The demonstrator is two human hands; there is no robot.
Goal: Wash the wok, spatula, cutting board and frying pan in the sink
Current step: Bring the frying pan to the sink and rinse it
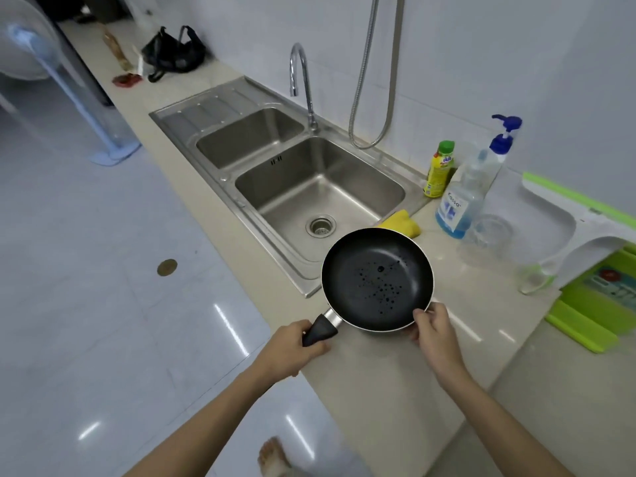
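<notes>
A black frying pan (377,278) with dark droplets on its base hangs level over the counter, just in front of the near sink corner. My left hand (292,349) grips its black handle. My right hand (432,330) pinches the pan's near right rim, thumb on top. The double steel sink (275,232) lies beyond, both basins empty, with a curved tap (299,80) behind. A green cutting board (592,325) sits at the right edge, partly under a white rack. No wok or spatula shows.
A yellow sponge (402,223) lies by the sink's right edge. A green-capped bottle (440,168), a blue pump bottle (468,197) and a clear glass (488,235) stand at the right. A black bag (173,51) sits far left on the counter. A shower hose (375,80) hangs on the wall.
</notes>
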